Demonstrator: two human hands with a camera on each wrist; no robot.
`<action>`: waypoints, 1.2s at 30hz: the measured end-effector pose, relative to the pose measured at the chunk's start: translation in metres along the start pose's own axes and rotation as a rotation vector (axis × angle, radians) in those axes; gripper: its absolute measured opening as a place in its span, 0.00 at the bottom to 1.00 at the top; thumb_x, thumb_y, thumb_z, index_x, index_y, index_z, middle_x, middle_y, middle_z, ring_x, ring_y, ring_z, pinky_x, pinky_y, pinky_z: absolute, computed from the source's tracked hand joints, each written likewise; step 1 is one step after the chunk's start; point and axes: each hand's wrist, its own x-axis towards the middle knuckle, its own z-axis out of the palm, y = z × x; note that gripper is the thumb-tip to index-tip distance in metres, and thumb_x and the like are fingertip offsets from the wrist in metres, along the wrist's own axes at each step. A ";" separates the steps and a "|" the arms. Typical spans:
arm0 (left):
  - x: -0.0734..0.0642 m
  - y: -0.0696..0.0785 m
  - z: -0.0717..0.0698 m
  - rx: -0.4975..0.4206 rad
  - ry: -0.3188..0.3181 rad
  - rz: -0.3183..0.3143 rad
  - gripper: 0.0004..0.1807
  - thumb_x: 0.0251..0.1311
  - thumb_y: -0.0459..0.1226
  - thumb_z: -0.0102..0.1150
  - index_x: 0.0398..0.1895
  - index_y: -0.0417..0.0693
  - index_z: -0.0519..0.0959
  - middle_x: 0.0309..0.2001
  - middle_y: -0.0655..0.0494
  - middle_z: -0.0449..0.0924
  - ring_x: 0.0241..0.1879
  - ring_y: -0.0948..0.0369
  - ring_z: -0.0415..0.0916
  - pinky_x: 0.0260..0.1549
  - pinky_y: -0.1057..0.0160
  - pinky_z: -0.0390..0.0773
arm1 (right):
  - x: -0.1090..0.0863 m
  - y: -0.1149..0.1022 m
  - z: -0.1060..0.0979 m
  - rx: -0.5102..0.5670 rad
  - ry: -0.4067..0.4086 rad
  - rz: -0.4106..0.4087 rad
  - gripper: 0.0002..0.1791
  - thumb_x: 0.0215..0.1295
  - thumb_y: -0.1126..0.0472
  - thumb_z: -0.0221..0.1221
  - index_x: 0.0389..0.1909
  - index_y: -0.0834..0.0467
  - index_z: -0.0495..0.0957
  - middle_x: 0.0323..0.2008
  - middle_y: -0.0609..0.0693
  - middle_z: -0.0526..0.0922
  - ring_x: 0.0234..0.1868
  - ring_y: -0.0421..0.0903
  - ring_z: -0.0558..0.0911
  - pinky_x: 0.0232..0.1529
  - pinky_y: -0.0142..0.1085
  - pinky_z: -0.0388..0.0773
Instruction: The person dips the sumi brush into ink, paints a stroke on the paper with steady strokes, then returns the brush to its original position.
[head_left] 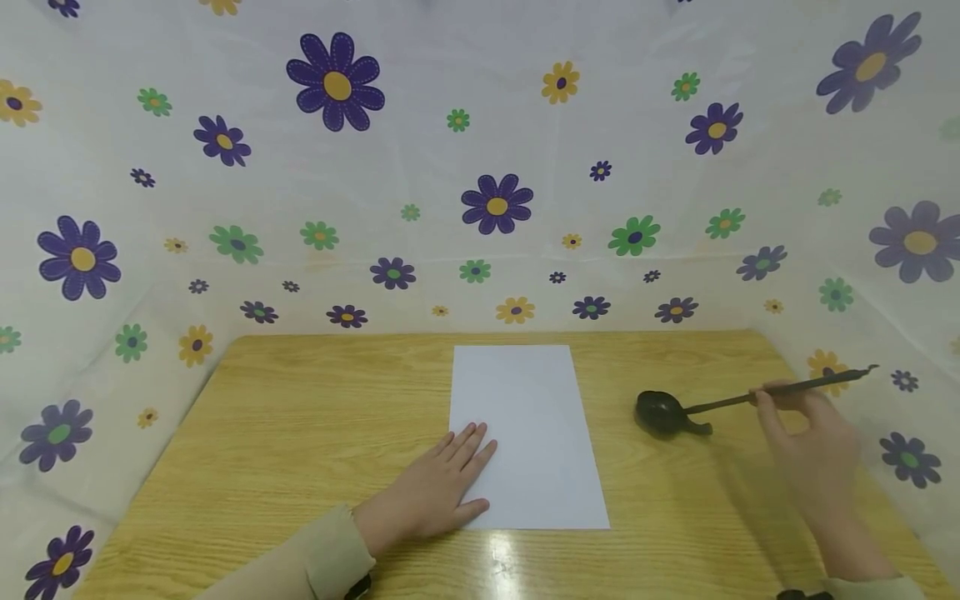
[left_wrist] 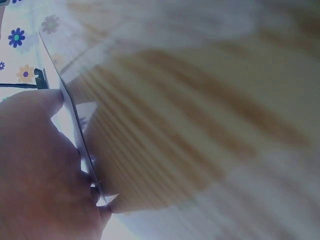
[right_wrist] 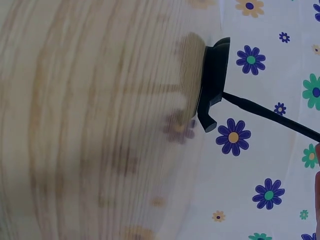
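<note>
"What's the biggest thing there?"

"A flowered cloth, hanging behind and at both sides of the wood-grain counter."

"And on that?"

"A white sheet of paper, blank as far as I can see, near the middle. The left hand lies flat on its lower left part, fingers straight, slightly spread."

"The other one?"

"The right hand pinches the shaft of what looks like a dark brush, well right of the paper. Its far end meets a small black dish with a curled tail; I can't tell if the tip is inside."

"So which step?"

"Wetting the brush, I'd judge, with the sheet steadied. Next probably calls for lifting the tip clear, then carrying it left over the paper, left hand pinning it."
</note>
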 end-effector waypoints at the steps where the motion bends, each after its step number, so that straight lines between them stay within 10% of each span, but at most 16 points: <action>1: 0.000 0.000 0.000 0.000 -0.002 -0.002 0.42 0.81 0.58 0.44 0.87 0.46 0.50 0.88 0.43 0.42 0.87 0.48 0.43 0.84 0.46 0.55 | 0.000 0.001 0.000 -0.001 0.005 0.001 0.06 0.61 0.76 0.66 0.39 0.73 0.85 0.43 0.08 0.75 0.46 0.05 0.69 0.50 0.08 0.62; 36: 0.001 -0.001 0.002 -0.008 0.005 0.005 0.42 0.81 0.59 0.43 0.87 0.45 0.50 0.88 0.42 0.42 0.87 0.47 0.42 0.84 0.46 0.54 | 0.002 0.006 -0.006 -0.001 0.053 -0.008 0.05 0.62 0.71 0.67 0.36 0.70 0.87 0.42 0.09 0.79 0.45 0.04 0.71 0.40 0.06 0.62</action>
